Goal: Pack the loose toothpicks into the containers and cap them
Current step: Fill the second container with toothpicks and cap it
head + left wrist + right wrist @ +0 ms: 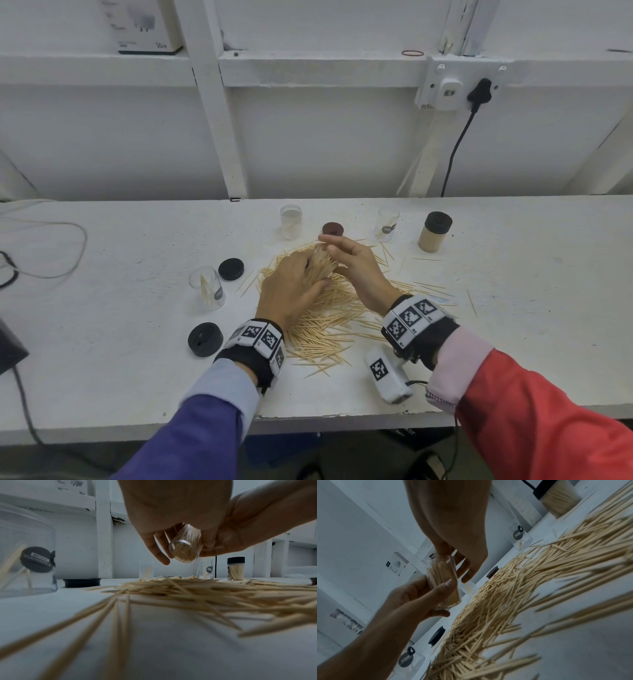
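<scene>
Left hand [287,291]: fingers curled round 1 clear container [443,582] packed with toothpicks, tilted above the pile. Right hand [356,270]: fingertips at the container's mouth; grip cannot be told. Loose toothpicks [329,322]: 1 heap on the worktop [102,342]. Open containers standing: 3. Capped container [434,232]: 1. Loose caps: 3.

White tabletop [102,359], paint chipped along its front edge. Behind it stood a white panelled wall [325,144] with a ledge. On the ledge sat a white box [144,27] marked 30w and a rubber band [412,53]. Wall socket [452,89] carried a black plug [479,92]; its cable [454,154] hung down.
</scene>
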Available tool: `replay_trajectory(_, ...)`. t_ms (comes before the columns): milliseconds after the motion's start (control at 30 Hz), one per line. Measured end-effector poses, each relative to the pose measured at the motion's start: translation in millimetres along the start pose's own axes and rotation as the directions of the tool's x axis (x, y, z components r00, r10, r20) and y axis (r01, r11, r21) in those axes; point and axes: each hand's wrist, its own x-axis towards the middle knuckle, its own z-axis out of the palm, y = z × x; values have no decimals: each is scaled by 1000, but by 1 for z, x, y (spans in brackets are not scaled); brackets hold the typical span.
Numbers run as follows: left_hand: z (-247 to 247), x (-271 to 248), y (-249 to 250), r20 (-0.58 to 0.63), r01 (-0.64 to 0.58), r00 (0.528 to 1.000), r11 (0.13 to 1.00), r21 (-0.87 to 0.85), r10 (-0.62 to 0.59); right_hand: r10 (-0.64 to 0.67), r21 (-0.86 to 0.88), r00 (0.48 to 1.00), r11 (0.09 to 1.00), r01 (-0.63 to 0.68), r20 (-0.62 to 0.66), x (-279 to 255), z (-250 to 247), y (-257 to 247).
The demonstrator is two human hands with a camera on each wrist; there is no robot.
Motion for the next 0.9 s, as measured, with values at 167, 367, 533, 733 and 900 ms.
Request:
replay_trajectory(167,1,0,-1,-8,7,1000,1000,-9,-7,63,-15,997,998,-63,52,3,-4,-6)
replay_trajectory(367,2,0,-3,-35,16,999,1000,4,-16,108,136,991,984,-118,75,3,-13,-4)
replay_trajectory(533,1,0,-2,-42,-29,999,999,-28,28,120,70,979,989,-133,165,2,-11,1)
replay_trajectory(733,2,1,-6,-85,-79,993,994,74,85,186,-17,973,982,-186,138,3,-19,-9)
replay_trajectory(900,2,1,-6,-86,-94,991,992,84,101,161,-226,968,967,-116,194,-2,-16,-17)
